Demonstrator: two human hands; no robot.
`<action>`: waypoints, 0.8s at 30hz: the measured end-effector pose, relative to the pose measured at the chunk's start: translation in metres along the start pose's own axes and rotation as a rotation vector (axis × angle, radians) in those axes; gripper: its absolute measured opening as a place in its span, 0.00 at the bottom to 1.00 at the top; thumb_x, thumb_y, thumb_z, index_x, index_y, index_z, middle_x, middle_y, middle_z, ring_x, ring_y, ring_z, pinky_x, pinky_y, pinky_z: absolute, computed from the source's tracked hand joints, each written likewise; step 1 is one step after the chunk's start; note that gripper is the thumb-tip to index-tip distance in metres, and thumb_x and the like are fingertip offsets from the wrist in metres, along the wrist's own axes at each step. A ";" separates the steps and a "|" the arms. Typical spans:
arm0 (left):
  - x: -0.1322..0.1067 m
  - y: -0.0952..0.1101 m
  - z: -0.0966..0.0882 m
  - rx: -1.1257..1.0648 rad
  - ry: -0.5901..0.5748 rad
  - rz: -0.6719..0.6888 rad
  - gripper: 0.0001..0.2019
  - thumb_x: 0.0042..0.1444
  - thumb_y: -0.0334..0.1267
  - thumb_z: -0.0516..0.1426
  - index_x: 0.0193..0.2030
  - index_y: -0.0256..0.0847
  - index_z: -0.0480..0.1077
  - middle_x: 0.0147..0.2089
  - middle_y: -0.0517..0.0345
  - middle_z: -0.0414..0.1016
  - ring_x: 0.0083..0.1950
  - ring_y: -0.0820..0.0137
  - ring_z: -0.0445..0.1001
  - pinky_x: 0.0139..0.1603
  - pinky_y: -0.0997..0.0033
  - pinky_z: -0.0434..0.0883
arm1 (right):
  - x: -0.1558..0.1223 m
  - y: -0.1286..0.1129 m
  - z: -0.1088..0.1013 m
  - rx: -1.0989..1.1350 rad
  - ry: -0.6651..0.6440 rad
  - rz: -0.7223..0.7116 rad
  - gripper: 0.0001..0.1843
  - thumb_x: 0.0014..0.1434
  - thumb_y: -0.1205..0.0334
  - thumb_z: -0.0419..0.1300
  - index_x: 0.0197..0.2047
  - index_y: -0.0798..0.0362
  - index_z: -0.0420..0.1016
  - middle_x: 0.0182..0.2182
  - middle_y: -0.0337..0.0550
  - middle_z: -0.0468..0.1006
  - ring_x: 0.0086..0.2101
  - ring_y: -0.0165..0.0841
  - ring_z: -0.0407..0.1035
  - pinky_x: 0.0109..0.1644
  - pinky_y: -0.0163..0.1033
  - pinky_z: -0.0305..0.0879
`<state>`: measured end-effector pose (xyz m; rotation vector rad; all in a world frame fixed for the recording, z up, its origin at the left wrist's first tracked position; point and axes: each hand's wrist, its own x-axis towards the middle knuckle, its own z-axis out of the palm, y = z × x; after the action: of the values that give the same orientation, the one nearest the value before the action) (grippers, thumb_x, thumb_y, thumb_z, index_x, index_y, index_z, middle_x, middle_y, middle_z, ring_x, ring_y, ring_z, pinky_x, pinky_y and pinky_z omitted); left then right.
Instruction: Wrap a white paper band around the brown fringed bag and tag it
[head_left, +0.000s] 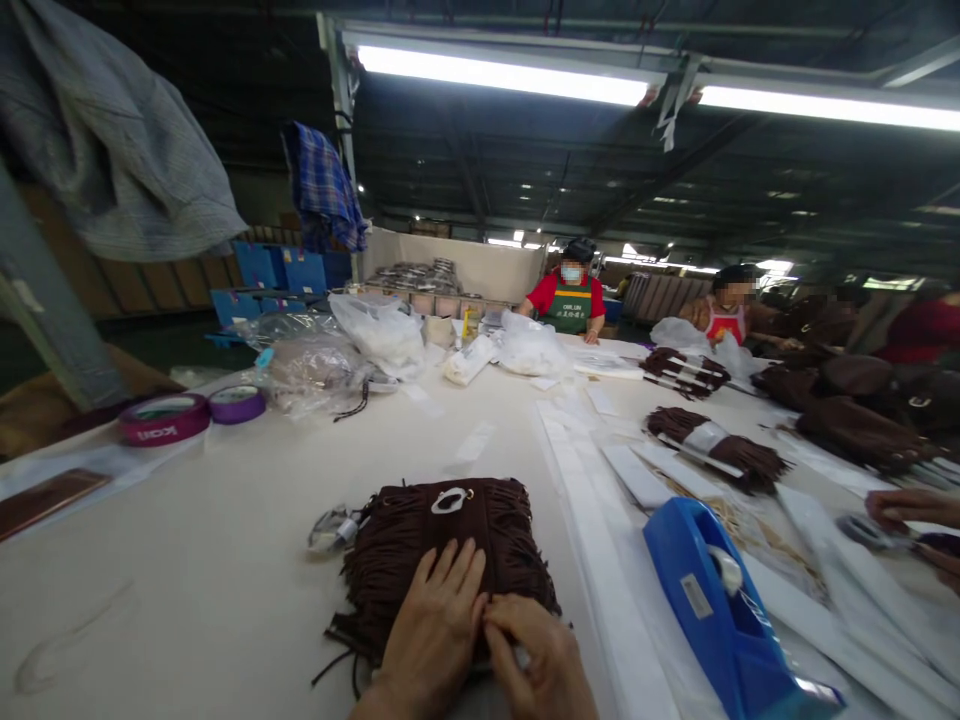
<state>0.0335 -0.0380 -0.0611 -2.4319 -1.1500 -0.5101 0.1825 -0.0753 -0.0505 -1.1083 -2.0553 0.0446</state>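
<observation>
A dark brown fringed bag (510, 520) lies flat on the table in front of me, with a light ring-shaped piece (450, 500) near its top edge. My left hand (442, 620) rests flat on the bag's lower middle, fingers stretched out and holding nothing. Beside it, my right hand (532, 645) is closed in a pinch at the bag's lower part; a small whitish bit shows by its fingers, but what they grip is hidden. At the bag's left side lies a small bundle in clear wrapping (331, 530). Loose brown strands trail from the lower left corner.
On the right stands a blue tape dispenser (697, 590), near white strips and wrapped fringe bundles (712, 445). Tape rolls (165, 418) and plastic bags (315, 365) sit at the left. Co-workers stand across the table; another person's hand (911, 508) shows at the right edge.
</observation>
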 end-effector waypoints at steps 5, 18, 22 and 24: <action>-0.003 -0.002 0.001 0.014 0.035 0.024 0.19 0.58 0.34 0.49 0.56 0.40 0.62 0.55 0.55 0.69 0.56 0.62 0.65 0.53 0.61 0.63 | 0.070 0.004 0.003 0.002 0.125 0.123 0.34 0.47 0.77 0.52 0.58 0.53 0.60 0.52 0.50 0.68 0.52 0.39 0.61 0.56 0.46 0.62; -0.017 0.005 0.035 0.020 0.390 -0.247 0.17 0.57 0.41 0.50 0.47 0.28 0.65 0.47 0.40 0.70 0.51 0.60 0.68 0.48 0.65 0.69 | 0.073 0.030 0.021 0.045 -0.219 0.049 0.22 0.46 0.78 0.50 0.40 0.49 0.72 0.38 0.41 0.74 0.40 0.32 0.67 0.46 0.36 0.65; -0.008 -0.002 0.025 0.115 0.329 -0.156 0.21 0.55 0.38 0.49 0.54 0.28 0.62 0.55 0.44 0.68 0.56 0.60 0.64 0.51 0.63 0.65 | 0.075 0.030 0.010 0.150 -0.295 0.092 0.21 0.41 0.75 0.51 0.39 0.52 0.73 0.38 0.43 0.74 0.40 0.34 0.68 0.47 0.37 0.64; -0.005 -0.007 0.026 0.171 0.325 -0.078 0.21 0.54 0.38 0.49 0.53 0.31 0.64 0.54 0.48 0.70 0.54 0.62 0.66 0.49 0.63 0.64 | 0.083 0.038 0.005 0.252 -0.333 0.145 0.23 0.38 0.75 0.49 0.36 0.52 0.74 0.36 0.41 0.76 0.39 0.33 0.69 0.45 0.35 0.65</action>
<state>0.0285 -0.0244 -0.0841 -2.0725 -1.1008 -0.7649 0.1795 0.0095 -0.0170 -1.1465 -2.1770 0.5797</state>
